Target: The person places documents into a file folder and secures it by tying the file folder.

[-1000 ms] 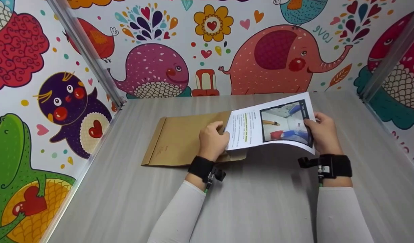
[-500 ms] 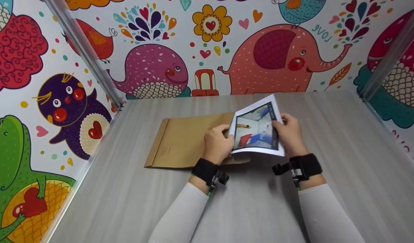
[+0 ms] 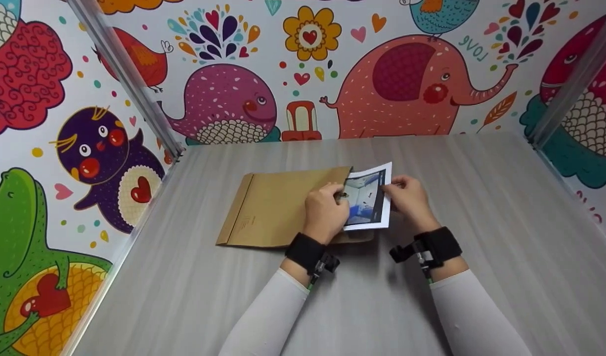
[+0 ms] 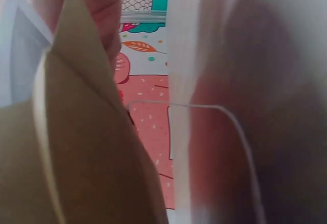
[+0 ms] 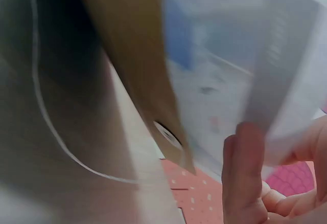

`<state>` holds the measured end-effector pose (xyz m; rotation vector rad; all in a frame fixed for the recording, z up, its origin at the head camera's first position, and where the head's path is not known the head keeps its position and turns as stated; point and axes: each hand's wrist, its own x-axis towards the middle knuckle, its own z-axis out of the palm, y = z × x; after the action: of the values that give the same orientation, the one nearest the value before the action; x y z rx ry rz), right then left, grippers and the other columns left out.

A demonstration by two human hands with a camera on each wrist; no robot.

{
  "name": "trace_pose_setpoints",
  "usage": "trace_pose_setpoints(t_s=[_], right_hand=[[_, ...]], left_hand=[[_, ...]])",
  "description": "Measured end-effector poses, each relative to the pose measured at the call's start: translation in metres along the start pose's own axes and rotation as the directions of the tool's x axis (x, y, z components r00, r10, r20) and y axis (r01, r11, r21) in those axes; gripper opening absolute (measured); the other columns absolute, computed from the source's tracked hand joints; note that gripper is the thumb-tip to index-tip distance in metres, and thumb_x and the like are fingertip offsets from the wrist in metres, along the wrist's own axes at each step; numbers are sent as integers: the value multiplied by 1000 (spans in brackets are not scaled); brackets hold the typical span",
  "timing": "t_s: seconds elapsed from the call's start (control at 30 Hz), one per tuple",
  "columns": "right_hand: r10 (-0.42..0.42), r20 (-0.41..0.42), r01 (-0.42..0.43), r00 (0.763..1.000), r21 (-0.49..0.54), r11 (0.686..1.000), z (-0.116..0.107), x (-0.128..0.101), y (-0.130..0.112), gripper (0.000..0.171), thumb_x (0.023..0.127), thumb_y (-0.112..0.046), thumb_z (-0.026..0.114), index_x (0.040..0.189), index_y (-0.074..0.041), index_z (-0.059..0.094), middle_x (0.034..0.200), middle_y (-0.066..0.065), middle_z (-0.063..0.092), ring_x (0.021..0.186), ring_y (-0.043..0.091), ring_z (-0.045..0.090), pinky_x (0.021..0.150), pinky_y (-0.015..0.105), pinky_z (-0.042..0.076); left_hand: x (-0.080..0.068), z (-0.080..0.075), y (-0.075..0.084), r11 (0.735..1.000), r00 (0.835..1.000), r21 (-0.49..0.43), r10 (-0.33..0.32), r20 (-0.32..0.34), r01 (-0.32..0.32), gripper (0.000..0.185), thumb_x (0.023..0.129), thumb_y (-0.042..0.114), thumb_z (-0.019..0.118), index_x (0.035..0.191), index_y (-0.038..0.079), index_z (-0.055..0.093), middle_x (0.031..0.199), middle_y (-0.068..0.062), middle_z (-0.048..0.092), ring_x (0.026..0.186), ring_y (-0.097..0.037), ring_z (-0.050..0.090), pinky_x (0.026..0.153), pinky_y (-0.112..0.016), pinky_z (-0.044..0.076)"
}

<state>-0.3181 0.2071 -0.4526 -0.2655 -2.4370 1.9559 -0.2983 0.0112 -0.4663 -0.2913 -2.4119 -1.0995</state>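
A brown kraft paper envelope (image 3: 271, 210) lies on the table, its mouth toward the right. Part of a printed paper sheet (image 3: 365, 200) with a colour picture sticks out of that mouth; the rest is hidden inside. My left hand (image 3: 326, 210) grips the envelope at its opening edge, thumb near the paper. With thumb and fingers my right hand (image 3: 411, 201) pinches the sheet's right edge. In the right wrist view a small round button (image 5: 167, 134) shows on the envelope's flap, and a thin white string (image 5: 48, 124) hangs in a loop.
A grey wood-grain table (image 3: 150, 282) lies under everything. Printed cartoon wall panels (image 3: 224, 104) stand at the back and both sides, with metal corner posts (image 3: 127, 79). Black straps (image 3: 305, 252) with small cameras are worn on both wrists.
The right hand has moved left with the paper sheet, which has slid deeper into the envelope. The left hand and the envelope have shifted slightly right.
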Motion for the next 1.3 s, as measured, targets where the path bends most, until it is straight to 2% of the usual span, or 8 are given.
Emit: trace_pose_setpoints(t_s=[0.1, 0.23, 0.33, 0.53, 0.77, 0.93, 1.17, 1.3], right_hand=[[44, 38, -49, 998, 138, 989, -6, -2, -3, 35, 93, -2, 61, 126, 9, 55, 86, -1, 61, 69, 6, 65, 66, 22, 60], [18, 52, -28, 999, 190, 981, -3, -5, -6, 35, 91, 4, 63, 124, 7, 50, 85, 0, 64, 72, 7, 67, 68, 23, 61], [-21, 30, 16, 999, 148, 989, 1, -7, -5, 32, 90, 4, 65, 119, 5, 51, 84, 1, 66, 74, 9, 68, 67, 24, 61], [-74, -22, 74, 997, -31, 997, 0, -8, -4, 26, 91, -1, 68, 113, 3, 57, 84, 2, 64, 70, 9, 65, 63, 21, 59], [-89, -28, 87, 996, -70, 994, 1, -9, -5, 23, 91, -1, 68, 111, 4, 59, 84, 3, 64, 71, 7, 63, 63, 21, 59], [-112, -20, 110, 993, -102, 989, 5, -10, -4, 20, 91, -2, 69, 108, 4, 61, 86, 4, 65, 71, 7, 63, 63, 21, 59], [-147, -30, 136, 989, -231, 963, 4, -8, -2, 23, 90, -6, 77, 106, 1, 63, 85, 4, 61, 74, 12, 55, 61, 21, 46], [-150, -27, 139, 988, -251, 958, 3, -8, 0, 22, 89, -4, 77, 105, 0, 63, 84, 5, 62, 74, 13, 55, 62, 22, 46]], left_hand=[[1, -3, 2, 1000, 1000, -4, 12, -10, -12, 30, 85, -3, 68, 113, -3, 81, 117, -18, 79, 119, -31, 75, 105, -43, 58], [0, -4, 9, 1000, 999, -2, 31, -16, -31, 31, 84, -4, 68, 112, -4, 81, 116, -19, 79, 119, -31, 75, 104, -44, 58], [-2, -3, 14, 998, 998, 9, 56, -19, -56, 32, 82, -6, 68, 111, -4, 81, 114, -18, 80, 117, -30, 76, 103, -43, 59], [-4, -3, 17, 997, 997, 18, 79, -19, -79, 35, 81, -6, 66, 112, -4, 81, 115, -17, 80, 116, -29, 76, 101, -43, 59], [-6, -2, 20, 997, 997, 24, 78, -17, -77, 36, 80, -6, 65, 113, -3, 81, 117, -18, 80, 117, -30, 76, 102, -42, 59], [-9, -2, 25, 995, 996, 37, 91, -14, -91, 35, 81, -6, 66, 113, -3, 81, 117, -19, 79, 117, -30, 76, 103, -49, 58], [-10, -1, 28, 997, 998, 39, 64, 29, -65, 36, 83, -6, 66, 116, -1, 80, 121, -18, 78, 122, -30, 74, 107, -52, 55], [-9, -1, 28, 997, 998, 34, 65, 25, -66, 36, 83, -6, 66, 116, -2, 80, 121, -19, 78, 121, -31, 74, 107, -49, 56]])
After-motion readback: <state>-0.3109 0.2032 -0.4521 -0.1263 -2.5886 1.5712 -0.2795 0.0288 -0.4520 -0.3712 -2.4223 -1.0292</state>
